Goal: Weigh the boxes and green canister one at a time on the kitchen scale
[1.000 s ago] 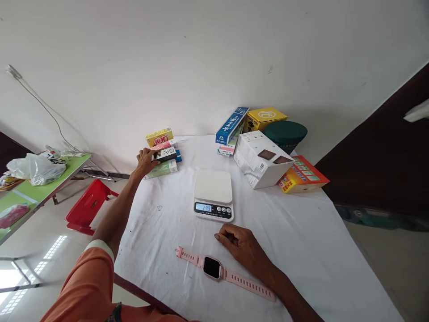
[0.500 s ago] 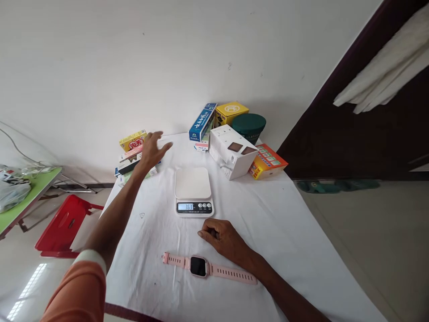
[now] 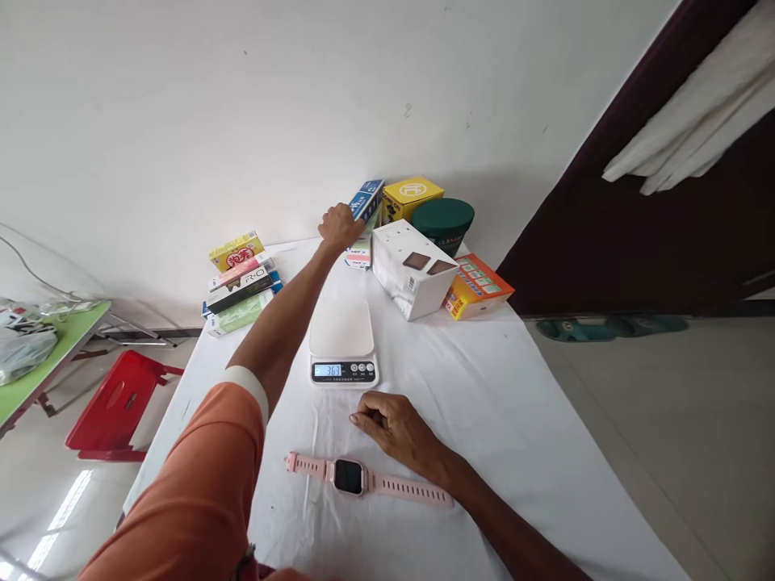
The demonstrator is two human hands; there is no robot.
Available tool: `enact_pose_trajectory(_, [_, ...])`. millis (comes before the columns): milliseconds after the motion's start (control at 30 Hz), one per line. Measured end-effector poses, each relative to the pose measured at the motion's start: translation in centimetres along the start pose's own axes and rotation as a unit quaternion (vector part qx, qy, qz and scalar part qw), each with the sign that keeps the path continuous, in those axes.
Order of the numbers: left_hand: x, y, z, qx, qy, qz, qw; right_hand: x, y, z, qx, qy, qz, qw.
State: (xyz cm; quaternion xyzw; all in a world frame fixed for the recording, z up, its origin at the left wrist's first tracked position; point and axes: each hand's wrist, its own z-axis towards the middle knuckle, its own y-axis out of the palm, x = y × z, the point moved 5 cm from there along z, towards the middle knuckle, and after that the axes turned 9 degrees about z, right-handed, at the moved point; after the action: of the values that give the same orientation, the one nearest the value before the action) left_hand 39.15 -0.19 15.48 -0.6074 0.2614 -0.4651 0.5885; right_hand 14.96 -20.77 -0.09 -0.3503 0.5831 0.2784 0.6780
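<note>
At the back of the table my left hand is closed around the near end of a long blue toothpaste box, which lies on top of other small boxes. My right hand rests loosely curled on the white cloth, with nothing visible in it. Just beyond that hand stands a white digital scale, its plate bare and its lit display showing digits like 363. A pink smartwatch with its strap laid out flat is in front of me, left of my right wrist.
Right of the toothpaste box are a yellow box, a dark green lidded tub, a white box and an orange box. A stack of small boxes sits at the left edge. A red chair stands beyond.
My left hand has moved right from beside the left stack to the blue toothpaste box and closed on it. My right hand stays curled in place. The view has shifted slightly.
</note>
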Motion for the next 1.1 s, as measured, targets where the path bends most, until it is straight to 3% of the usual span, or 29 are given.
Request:
enact_pose_trajectory(167, [-6.1,-2.1,-2.3,0.061,0.016,-0.018,0.998,0.0,-0.1,0.2,0.016,-0.007,0.000,1.000])
enact_pose_trajectory(267, [-11.4,-3.7,-6.0,0.109,0.039,-0.040,0.992,0.1,0.0,0.2,0.019,0.006,0.007,1.000])
enact_pose_trajectory(367, [-16.0,-4.5,-10.6,0.117,0.085,-0.067,0.987,-0.1,0.0,0.2,0.021,0.004,0.007,1.000])
enact_pose_trajectory(433, [-17.8,-4.6,-13.7,0.100,0.112,-0.074,0.986,-0.1,0.0,0.2,0.024,-0.004,0.001,1.000])
enact_pose_trajectory(533, [-18.3,-3.9,-17.4,0.044,0.158,-0.084,0.983,0.0,0.0,0.2,0.026,-0.008,-0.006,1.000])
enact_pose_trajectory(667, [-16.5,-2.1,-19.6,-0.013,0.227,-0.066,0.971,0.0,0.1,0.2,0.024,-0.007,-0.012,1.000])
enact_pose_trajectory(900, [-14.7,0.4,-19.3,-0.059,0.305,-0.010,0.950,-0.1,0.0,0.2,0.024,-0.005,-0.018,1.000])
enact_pose_trajectory(1100, [-15.2,0.4,-18.9,-0.086,0.310,-0.007,0.947,-0.3,0.0,0.2,0.022,-0.015,-0.011,1.000])
